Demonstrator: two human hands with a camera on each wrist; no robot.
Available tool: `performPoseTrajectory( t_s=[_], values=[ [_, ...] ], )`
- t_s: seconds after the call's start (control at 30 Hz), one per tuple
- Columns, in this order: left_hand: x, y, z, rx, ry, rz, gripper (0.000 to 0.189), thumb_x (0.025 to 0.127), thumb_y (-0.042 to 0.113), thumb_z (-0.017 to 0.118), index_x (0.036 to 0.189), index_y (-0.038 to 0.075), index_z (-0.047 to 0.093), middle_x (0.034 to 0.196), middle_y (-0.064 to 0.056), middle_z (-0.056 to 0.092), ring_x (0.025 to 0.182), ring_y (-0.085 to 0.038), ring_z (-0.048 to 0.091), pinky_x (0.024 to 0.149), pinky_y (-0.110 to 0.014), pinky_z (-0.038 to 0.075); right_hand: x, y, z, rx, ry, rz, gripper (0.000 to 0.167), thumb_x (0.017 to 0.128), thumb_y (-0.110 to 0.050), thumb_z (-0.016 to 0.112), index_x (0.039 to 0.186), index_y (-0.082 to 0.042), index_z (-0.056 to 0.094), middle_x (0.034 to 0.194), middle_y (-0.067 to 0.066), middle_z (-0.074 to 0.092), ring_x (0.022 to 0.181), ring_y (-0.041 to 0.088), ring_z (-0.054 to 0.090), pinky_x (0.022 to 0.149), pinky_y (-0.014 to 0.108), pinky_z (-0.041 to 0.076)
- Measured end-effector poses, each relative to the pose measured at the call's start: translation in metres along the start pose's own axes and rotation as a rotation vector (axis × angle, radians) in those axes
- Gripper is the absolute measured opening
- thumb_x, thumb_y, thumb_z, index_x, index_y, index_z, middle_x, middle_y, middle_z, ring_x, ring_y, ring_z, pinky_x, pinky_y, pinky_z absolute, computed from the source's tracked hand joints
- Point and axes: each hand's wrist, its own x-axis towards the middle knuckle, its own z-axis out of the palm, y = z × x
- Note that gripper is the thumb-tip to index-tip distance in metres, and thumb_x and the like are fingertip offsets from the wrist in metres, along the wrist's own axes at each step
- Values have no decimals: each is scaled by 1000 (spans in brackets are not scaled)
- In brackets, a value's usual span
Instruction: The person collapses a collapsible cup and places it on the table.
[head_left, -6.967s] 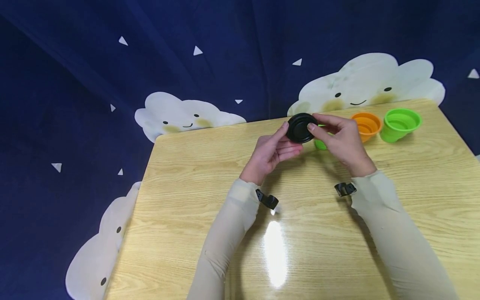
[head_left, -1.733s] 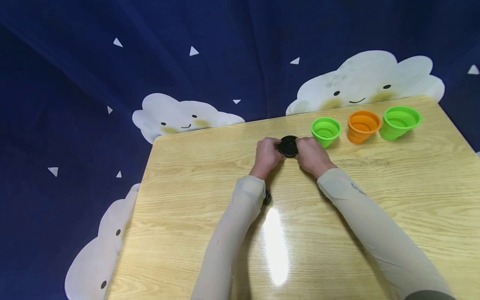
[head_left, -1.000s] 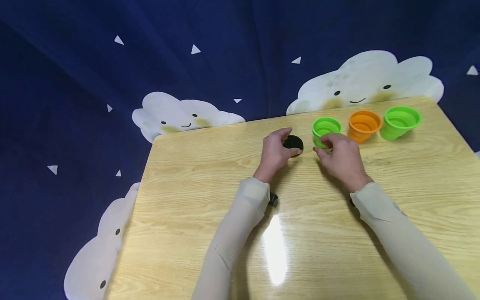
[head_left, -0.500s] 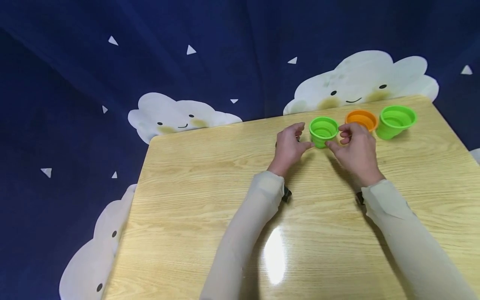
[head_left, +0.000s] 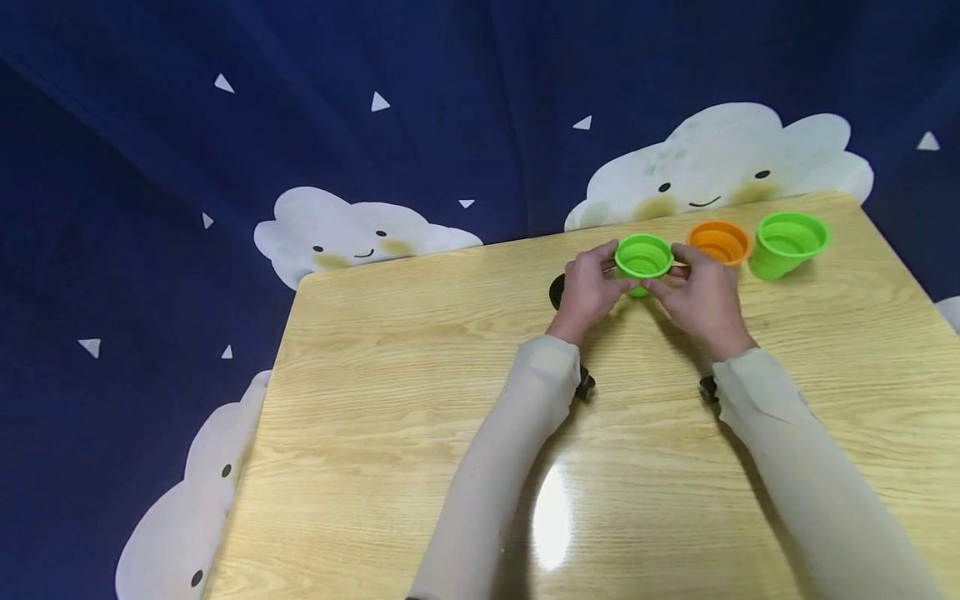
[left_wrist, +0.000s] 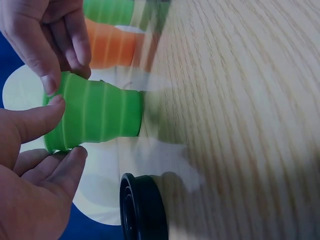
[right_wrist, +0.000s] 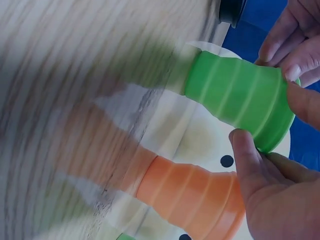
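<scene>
A small green collapsible cup (head_left: 643, 260) stands upright and extended near the table's back edge, its ridged wall plain in the left wrist view. My left hand (head_left: 587, 287) grips its rim from the left, thumb in front and fingers around the side. From the right, my right hand (head_left: 705, 296) pinches the same rim between thumb and fingers. The cup's base is at or just above the table; I cannot tell which. Beside my left hand lies a flat black collapsed cup (left_wrist: 145, 207), partly hidden by that hand in the head view.
An orange collapsible cup (head_left: 718, 240) stands just right of the held one, partly behind my right hand. Farther right is a larger green cup (head_left: 789, 242). The wooden table (head_left: 375, 417) ends at a dark blue curtain (head_left: 420, 50) with clouds.
Both hands pressed the black cup flat, then left it on the table. They moved right to the small green cup, and their fingers have now closed on its rim.
</scene>
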Motion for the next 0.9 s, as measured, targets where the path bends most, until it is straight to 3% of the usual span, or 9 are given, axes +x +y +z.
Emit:
performPoseTrajectory(
  t_s=[0.33,0.5,0.63,0.77,0.9],
  values=[
    [-3,-3,-3,25,30,21,65,82,14,85,141,5,58,122,-8,70,102,-9,69,78,-9,51,2,-3,3,-6,-1,-8,69,89,-14,79,143,13,45,131,35,55,113,45,62,87,48,54],
    [-3,-1,-6,3,31,20,62,84,15,84,140,5,59,123,-7,69,102,-8,69,78,-9,52,4,-4,1,44,-5,-24,69,89,-14,79,144,11,44,130,35,57,110,44,64,82,27,57],
    [-4,0,-9,-47,39,37,57,87,15,82,138,4,61,124,-7,69,100,-7,69,76,-9,52,3,-7,-2,41,10,-70,57,92,-16,75,139,8,52,124,31,62,104,40,67,71,6,50],
    [-6,1,-13,-71,41,77,46,91,13,77,134,6,65,121,-6,71,98,-5,69,75,-9,52,4,-10,-5,-23,46,-116,41,96,-23,70,127,3,65,117,25,68,95,36,70,65,2,41],
    [-9,3,-19,-63,24,118,38,93,12,74,130,8,68,121,-4,71,99,-4,69,78,-9,51,3,-14,-8,-24,63,-129,37,97,-26,69,122,1,69,114,22,69,91,35,70,65,3,40]
  ],
)
